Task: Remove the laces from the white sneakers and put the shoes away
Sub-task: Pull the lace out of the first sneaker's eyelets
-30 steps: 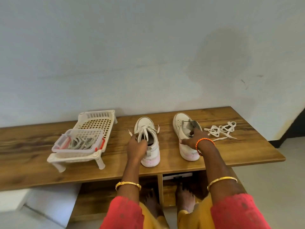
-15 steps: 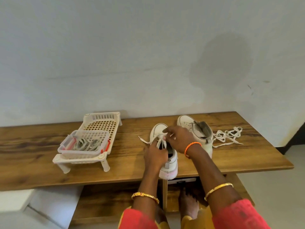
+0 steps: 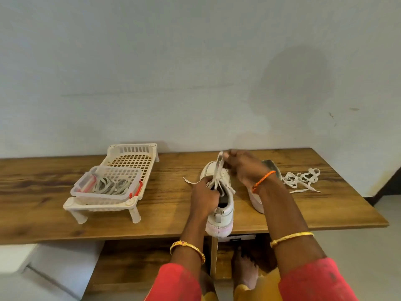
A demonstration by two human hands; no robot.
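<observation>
A white sneaker [image 3: 223, 210] with a pink sole edge stands on the wooden table [image 3: 169, 213], heel toward me, still laced. My left hand [image 3: 204, 195] grips its tongue and collar. My right hand [image 3: 244, 168] pinches the white lace [image 3: 218, 170] and holds it taut above the shoe. Behind my right wrist lies the second white sneaker [image 3: 257, 202], mostly hidden and without a lace. A loose white lace [image 3: 300, 180] lies in a heap to its right.
At the left a white plastic rack [image 3: 132, 168] stands on the table, carrying a clear basket [image 3: 108, 185] with grey laces in it. A pale wall rises behind the table. Below the front edge are open shelves and my bare feet.
My right hand left the right sneaker, crossed to the left one and pulled its lace upward. My left hand kept its hold and the shoe slid nearer the front edge.
</observation>
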